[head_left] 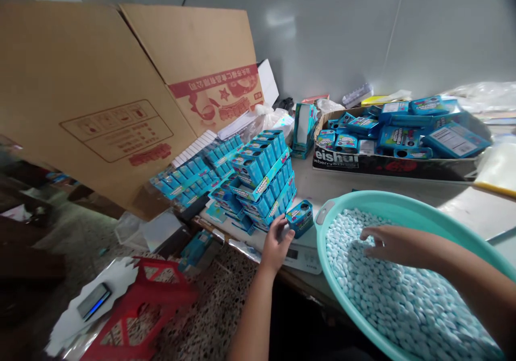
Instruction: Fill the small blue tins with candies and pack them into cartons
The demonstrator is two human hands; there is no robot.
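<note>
A small blue candy box (300,218) stands on a white digital scale (308,259) near the table's front edge. Beside its left side is my left hand (277,245), thumb and fingers apart; I cannot tell whether the fingertips touch the box. My right hand (374,240) reaches into a turquoise basin (407,202) over many pale blue candies (387,291). Its fingers are bent with a gap to the thumb, and no candy shows between them. Left of the scale, blue boxes are stacked in display trays (264,183).
An open cardboard carton (169,81) rises at the left. Behind the basin, a low carton (363,164) holds a heap of blue boxes. A red plastic stool (149,302) with a phone-like device (94,301) on it stands at lower left.
</note>
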